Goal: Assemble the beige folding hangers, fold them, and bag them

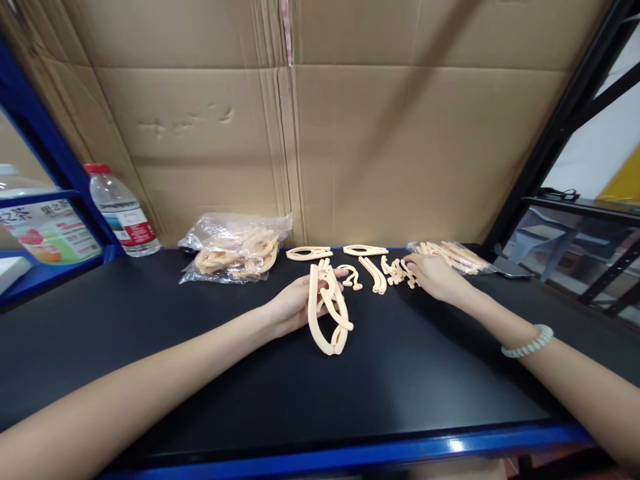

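My left hand is wrapped round a beige plastic folding hanger, holding it above the black table with its rounded end towards me. A loose curved arm crosses the hanger's middle. My right hand reaches to a cluster of small beige hook pieces, its fingers bent and closed round a small piece at the cluster's right end, mostly hidden by them. Between the hands lie two curved hooks and a few long curved strips. Behind them rest two folded hangers, one on the left and one on the right.
A clear bag of beige parts lies left at the back; another bag lies beyond my right hand. A red-capped water bottle stands at the back left. Cardboard walls the rear, and a blue edge borders the table front.
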`<state>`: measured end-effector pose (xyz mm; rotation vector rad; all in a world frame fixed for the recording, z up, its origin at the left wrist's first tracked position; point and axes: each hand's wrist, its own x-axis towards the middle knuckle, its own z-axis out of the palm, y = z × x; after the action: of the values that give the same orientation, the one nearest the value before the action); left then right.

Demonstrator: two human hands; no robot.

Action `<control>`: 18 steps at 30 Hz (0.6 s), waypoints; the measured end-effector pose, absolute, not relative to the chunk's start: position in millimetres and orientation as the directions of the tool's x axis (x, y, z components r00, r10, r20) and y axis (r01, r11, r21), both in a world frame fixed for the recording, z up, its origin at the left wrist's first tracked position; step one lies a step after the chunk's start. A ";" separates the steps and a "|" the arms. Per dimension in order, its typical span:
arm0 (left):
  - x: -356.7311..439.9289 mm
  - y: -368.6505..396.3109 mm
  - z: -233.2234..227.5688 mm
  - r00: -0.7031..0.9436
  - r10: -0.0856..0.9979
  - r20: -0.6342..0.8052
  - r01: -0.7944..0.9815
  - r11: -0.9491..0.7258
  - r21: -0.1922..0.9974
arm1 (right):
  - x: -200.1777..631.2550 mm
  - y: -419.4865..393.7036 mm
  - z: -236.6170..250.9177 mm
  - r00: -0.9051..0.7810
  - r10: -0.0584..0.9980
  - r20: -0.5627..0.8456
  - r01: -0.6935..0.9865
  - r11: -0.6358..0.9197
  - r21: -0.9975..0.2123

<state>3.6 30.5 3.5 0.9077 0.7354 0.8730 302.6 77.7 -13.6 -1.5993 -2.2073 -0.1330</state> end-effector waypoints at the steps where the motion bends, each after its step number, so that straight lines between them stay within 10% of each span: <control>1: 3.5 31.0 2.6 0.460 0.873 -0.161 -0.327 0.336 0.883 | 297.9 73.2 -11.4 -0.272 0.868 0.416 0.916 0.366 -0.165; 6: 2.9 32.7 -2.5 0.477 0.872 -0.109 -0.370 0.312 0.875 | 252.7 29.6 -2.0 -0.524 0.557 0.645 0.616 0.770 -0.165; 10: 2.6 31.4 -2.7 0.478 0.875 -0.079 -0.372 0.283 0.884 | 219.4 -5.8 -0.6 -0.771 0.318 0.552 0.378 0.926 -0.006; 18: 10.6 20.1 -2.5 0.419 0.908 -0.004 -0.427 0.201 0.882 | 216.7 -5.4 -10.0 -0.827 0.309 0.470 0.405 0.907 0.117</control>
<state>10.6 20.1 -2.5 0.9538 0.6146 1.0185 216.7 -5.4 -10.0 -0.5184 -2.6185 -0.2928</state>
